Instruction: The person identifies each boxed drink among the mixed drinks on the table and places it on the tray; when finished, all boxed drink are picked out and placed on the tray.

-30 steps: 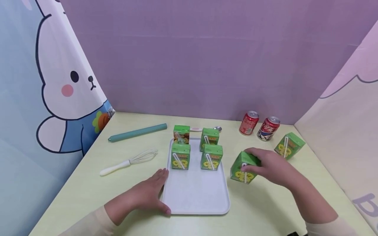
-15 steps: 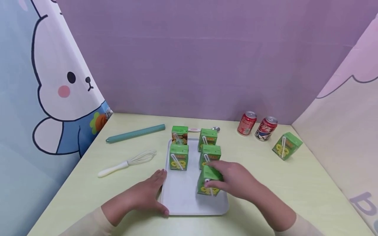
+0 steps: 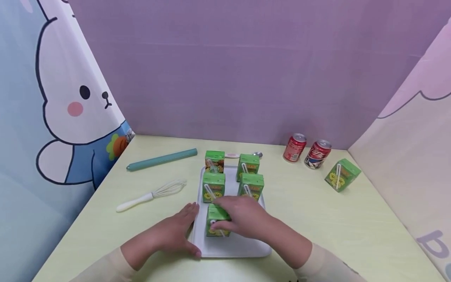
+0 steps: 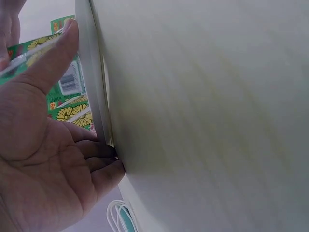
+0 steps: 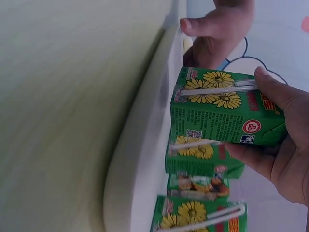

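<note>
My right hand [image 3: 243, 217] grips a green juice box [image 5: 217, 111] with a white straw on its front, thumb on the front and fingers behind. The box is upright over the front left part of the white tray [image 3: 243, 247]; whether its base touches the tray I cannot tell. Behind it, several more green juice boxes [image 3: 213, 187] stand in two columns on the tray. The back left one [image 3: 214, 161] has a browner picture. My left hand [image 3: 172, 233] rests against the tray's left edge, thumb and fingers spread along the rim.
A whisk [image 3: 152, 196] and a teal stick [image 3: 162, 159] lie left of the tray. Behind the tray is a spoon [image 3: 232, 156], partly hidden. Two red cans [image 3: 294, 148] and another green juice box [image 3: 342, 175] stand at the back right. A purple backdrop [image 3: 225, 78] rises behind.
My right hand has carried the juice box leftward from the table right of the tray, over its right side, to its front left. My left hand has stayed at the tray's edge.
</note>
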